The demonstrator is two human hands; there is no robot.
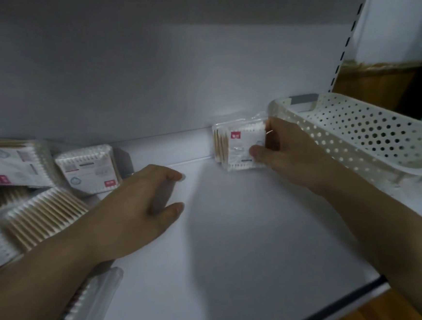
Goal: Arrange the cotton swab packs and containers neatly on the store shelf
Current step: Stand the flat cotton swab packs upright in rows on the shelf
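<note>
One cotton swab pack [239, 147] sits at the back of the shelf [236, 233], pinched by the right hand [287, 153], thumb in front and fingers behind. Left of the left hand [138, 206] lie at least five more packs [89, 169] (blur hides any others). Its fingers are loosely curled and hold nothing. One perforated basket [354, 128] is just right of the right hand.

White perforated plastic basket [354, 128] at right, slotted metal upright [349, 37] behind it, brown wooden floor [366, 315] below

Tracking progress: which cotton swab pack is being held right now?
The lone pack by the back wall, gripped by the right hand; the others lie piled at left.
</note>
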